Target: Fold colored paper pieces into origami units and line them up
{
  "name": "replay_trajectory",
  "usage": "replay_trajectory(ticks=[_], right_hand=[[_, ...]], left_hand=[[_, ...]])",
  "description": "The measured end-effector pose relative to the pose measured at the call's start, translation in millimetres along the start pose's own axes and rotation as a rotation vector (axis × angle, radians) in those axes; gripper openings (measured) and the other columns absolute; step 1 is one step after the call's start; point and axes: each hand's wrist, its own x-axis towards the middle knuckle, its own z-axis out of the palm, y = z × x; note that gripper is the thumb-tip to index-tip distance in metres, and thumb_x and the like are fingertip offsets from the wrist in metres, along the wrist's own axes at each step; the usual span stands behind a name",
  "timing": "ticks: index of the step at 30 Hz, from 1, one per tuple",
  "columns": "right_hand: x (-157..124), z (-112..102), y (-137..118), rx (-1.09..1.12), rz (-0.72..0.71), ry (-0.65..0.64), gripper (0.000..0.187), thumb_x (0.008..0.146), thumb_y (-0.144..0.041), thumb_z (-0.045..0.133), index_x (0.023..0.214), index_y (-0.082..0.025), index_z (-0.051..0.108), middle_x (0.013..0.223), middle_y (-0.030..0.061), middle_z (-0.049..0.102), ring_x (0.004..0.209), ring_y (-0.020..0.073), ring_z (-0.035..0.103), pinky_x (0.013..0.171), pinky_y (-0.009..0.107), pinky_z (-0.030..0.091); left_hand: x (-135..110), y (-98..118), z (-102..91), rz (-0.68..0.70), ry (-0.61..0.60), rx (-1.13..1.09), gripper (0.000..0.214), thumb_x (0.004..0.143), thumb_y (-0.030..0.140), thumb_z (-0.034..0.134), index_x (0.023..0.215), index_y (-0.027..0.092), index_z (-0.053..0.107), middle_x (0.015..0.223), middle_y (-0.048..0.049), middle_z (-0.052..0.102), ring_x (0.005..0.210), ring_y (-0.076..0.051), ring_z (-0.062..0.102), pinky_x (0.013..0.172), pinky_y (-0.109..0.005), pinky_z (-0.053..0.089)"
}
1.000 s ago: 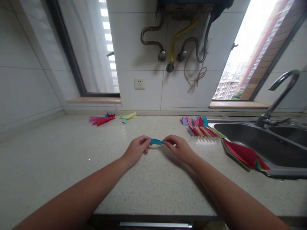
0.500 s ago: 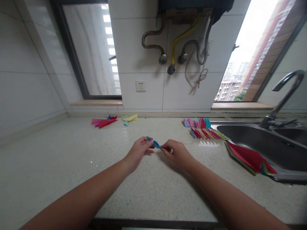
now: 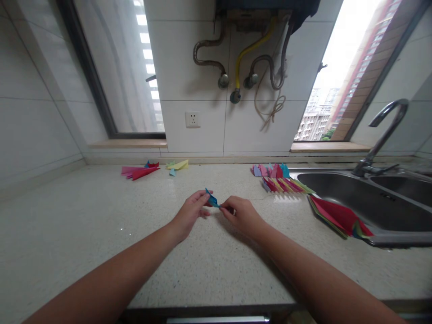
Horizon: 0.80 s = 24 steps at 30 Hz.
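A small blue piece of folded paper (image 3: 212, 200) is held between my two hands, just above the speckled counter (image 3: 216, 265). My left hand (image 3: 189, 212) pinches its left part between thumb and fingers, which cover some of it. At the paper's lower right end, the thumb and forefinger of my right hand (image 3: 240, 212) are closed on the tip. A pointed corner of the blue paper sticks up beside my left fingertips. Its exact folded shape is too small to make out.
Red and pink folded papers (image 3: 140, 172) lie at the back left, beside a yellow one (image 3: 178, 165). Rows of colourful folded papers (image 3: 285, 185) stand at the back right. A stack of red and green sheets (image 3: 339, 216) rests against the steel sink (image 3: 337, 184) under a faucet (image 3: 388, 130).
The view has shifted slightly, so the scene sits a little further left. Both hands keep hold of the blue paper, which now shows a bit more of its upright corner.
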Motion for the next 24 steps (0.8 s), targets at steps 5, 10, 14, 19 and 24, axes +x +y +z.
replay_trajectory(ticks=[5,10,14,19,24], right_hand=[[1.3,-0.9,-1.8,-0.006,0.054,-0.011,0.008,0.085,-0.018,0.062,0.079,-0.017,0.067,0.071,0.0026,0.066,0.062,0.0121,0.055,0.060,0.025,0.039],[2.9,-0.8,-1.0,-0.004,0.094,-0.010,0.010,0.085,-0.020,0.062,0.078,-0.017,0.068,0.071,0.0030,0.067,0.062,0.0128,0.056,0.060,0.026,0.040],[2.7,-3.5,0.1,0.038,0.139,-0.010,0.010,0.086,-0.021,0.063,0.079,-0.018,0.070,0.071,0.0034,0.069,0.061,0.0131,0.058,0.060,0.026,0.043],[2.0,-7.9,1.1,0.033,0.159,0.008,0.010,0.085,-0.020,0.061,0.078,-0.018,0.068,0.070,0.0025,0.069,0.061,0.0129,0.058,0.060,0.026,0.043],[1.3,-12.5,1.7,-0.038,0.139,0.055,0.010,0.083,-0.020,0.061,0.074,-0.018,0.064,0.068,0.0013,0.066,0.060,0.0125,0.056,0.060,0.025,0.040]], left_hand=[[0.3,0.4,-0.3,0.092,0.052,0.063,0.038,0.085,0.043,0.064,0.114,0.018,0.066,0.095,-0.0062,0.066,0.082,-0.015,0.058,0.061,-0.022,0.045],[1.7,0.2,-1.9,0.132,0.098,0.049,0.039,0.080,0.040,0.069,0.112,0.018,0.066,0.089,-0.0054,0.066,0.082,-0.016,0.057,0.059,-0.022,0.042],[3.7,-2.6,-4.3,0.138,0.132,0.053,0.039,0.081,0.042,0.067,0.112,0.019,0.067,0.094,-0.0070,0.067,0.084,-0.017,0.058,0.058,-0.022,0.042],[5.4,-5.9,-6.2,0.077,0.122,0.011,0.041,0.081,0.041,0.067,0.115,0.018,0.062,0.102,-0.0088,0.065,0.087,-0.017,0.059,0.058,-0.022,0.045],[6.6,-9.8,-5.8,-0.004,0.105,0.036,0.053,0.082,0.039,0.066,0.128,0.017,0.052,0.106,-0.0130,0.067,0.090,-0.020,0.061,0.059,-0.025,0.049]])
